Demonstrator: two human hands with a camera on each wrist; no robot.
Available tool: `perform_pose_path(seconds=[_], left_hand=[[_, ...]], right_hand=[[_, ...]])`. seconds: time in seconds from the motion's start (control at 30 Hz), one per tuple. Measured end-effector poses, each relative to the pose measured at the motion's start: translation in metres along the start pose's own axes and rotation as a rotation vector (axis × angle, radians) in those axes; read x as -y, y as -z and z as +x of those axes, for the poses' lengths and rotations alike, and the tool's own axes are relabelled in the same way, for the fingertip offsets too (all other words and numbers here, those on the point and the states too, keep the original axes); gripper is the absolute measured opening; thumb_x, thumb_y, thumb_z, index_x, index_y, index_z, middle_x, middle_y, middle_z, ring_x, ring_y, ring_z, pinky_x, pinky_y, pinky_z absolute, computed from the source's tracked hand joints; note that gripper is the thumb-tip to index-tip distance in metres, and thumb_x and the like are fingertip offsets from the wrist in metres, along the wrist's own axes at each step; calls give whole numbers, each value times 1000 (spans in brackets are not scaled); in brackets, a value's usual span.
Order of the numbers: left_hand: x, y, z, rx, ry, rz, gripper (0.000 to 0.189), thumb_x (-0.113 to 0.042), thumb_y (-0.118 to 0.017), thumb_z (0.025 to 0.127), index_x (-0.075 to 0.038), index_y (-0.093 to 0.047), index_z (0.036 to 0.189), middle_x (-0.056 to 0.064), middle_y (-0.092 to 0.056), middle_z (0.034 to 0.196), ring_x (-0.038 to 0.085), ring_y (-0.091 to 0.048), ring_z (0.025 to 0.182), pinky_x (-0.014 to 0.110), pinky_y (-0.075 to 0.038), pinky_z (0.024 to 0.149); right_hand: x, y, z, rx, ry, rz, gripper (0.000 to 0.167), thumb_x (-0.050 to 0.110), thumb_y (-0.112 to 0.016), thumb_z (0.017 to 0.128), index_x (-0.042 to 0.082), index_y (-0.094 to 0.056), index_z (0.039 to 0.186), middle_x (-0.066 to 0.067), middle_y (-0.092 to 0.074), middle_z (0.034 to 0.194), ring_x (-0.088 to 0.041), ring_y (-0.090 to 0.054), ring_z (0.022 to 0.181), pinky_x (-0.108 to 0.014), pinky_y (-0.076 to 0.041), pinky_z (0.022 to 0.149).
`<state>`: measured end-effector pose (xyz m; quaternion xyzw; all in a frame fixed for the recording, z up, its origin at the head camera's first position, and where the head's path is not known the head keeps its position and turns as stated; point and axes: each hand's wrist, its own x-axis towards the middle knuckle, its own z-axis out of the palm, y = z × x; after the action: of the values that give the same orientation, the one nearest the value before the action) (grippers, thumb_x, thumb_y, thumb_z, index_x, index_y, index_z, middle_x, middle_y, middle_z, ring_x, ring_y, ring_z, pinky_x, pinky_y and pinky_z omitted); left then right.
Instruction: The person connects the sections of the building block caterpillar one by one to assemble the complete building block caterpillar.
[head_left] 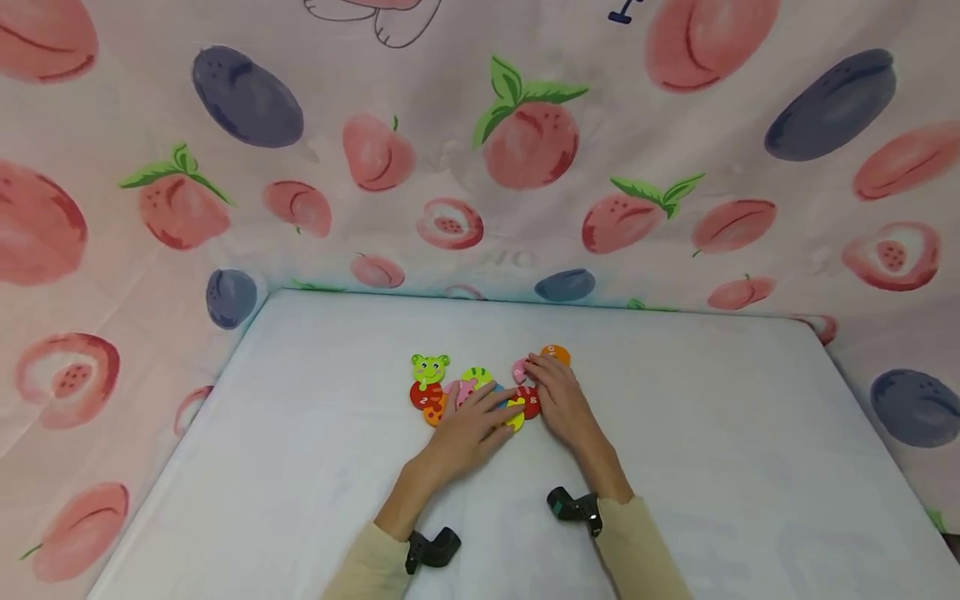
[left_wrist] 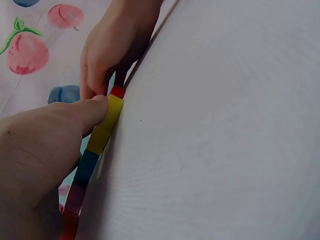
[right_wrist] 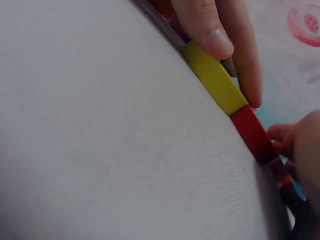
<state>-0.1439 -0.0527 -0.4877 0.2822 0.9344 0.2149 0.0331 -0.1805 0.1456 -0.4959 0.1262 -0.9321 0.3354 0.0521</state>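
On the white table lies a bent chain of thick, colourful caterpillar puzzle pieces. It begins with a green animal-face piece (head_left: 430,367) and a red piece (head_left: 424,396) marked 2. My left hand (head_left: 467,429) rests across the middle pieces with its fingers spread and fairly straight, touching the yellow piece (right_wrist: 212,77). At the chain's right end is a red piece (head_left: 532,402) marked 8. My right hand (head_left: 564,398) holds a pink piece (head_left: 519,370) just above it by its right side; the thumb is hidden in the head view. An orange piece (head_left: 556,353) lies behind the right fingers.
The white tabletop (head_left: 300,467) stretches around the puzzle. Behind it hangs a fruit-printed cloth (head_left: 315,275), meeting the table's back edge. Black wrist cameras sit on both forearms, the left one (head_left: 432,550) and the right one (head_left: 573,506).
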Motion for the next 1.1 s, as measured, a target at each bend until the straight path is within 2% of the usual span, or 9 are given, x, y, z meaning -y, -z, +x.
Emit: perform_pose_path(seconds=[0.17,0.37,0.57,0.83,0.97,1.1], left_hand=[[3,2,0,-9,-4,10,43,-43,-51,98,-36,-51,140,-10,-40,154,21,-26,149,65,-6,119],[2,3,1,-22,-3,24,44,-44,-51,97,-37,-50,141,-10,-41,154,20,-26,149,63,-7,119],[2,2,1,-11,-2,27,44,-43,-51,97,-36,-50,141,-9,-40,154,21,-27,148,63,-8,119],[2,4,1,-27,-2,25,43,-43,-51,98,-35,-51,140,-9,-41,153,22,-27,148,64,-8,119],[1,4,0,-19,2,13,43,-42,-51,98,-35,-51,140,-9,-41,154,21,-26,149,63,-7,119],[2,3,0,-12,3,12,43,-43,-51,98,-36,-50,141,-10,-40,154,21,-25,149,63,-6,120]], right_hand=[[1,-1,-7,-15,-45,-136,44,8,-50,95,12,-54,139,-12,-46,148,-36,-34,141,-58,-32,114],[-1,1,-10,-85,-43,-173,43,11,-59,95,12,-56,137,-12,-51,144,-35,-37,138,-54,-40,110],[4,3,-13,-134,-134,-213,41,17,-66,92,11,-61,132,-14,-55,135,-33,-46,126,-47,-49,102],[7,4,-13,-193,-222,-106,37,17,-68,91,5,-65,126,-18,-55,126,-32,-52,117,-43,-53,97],[2,1,-14,-224,-262,-2,39,22,-67,91,5,-64,125,-19,-55,123,-30,-54,108,-43,-55,93],[1,-2,-15,-287,-270,124,38,26,-69,90,8,-65,124,-14,-58,115,-21,-55,91,-26,-55,78]])
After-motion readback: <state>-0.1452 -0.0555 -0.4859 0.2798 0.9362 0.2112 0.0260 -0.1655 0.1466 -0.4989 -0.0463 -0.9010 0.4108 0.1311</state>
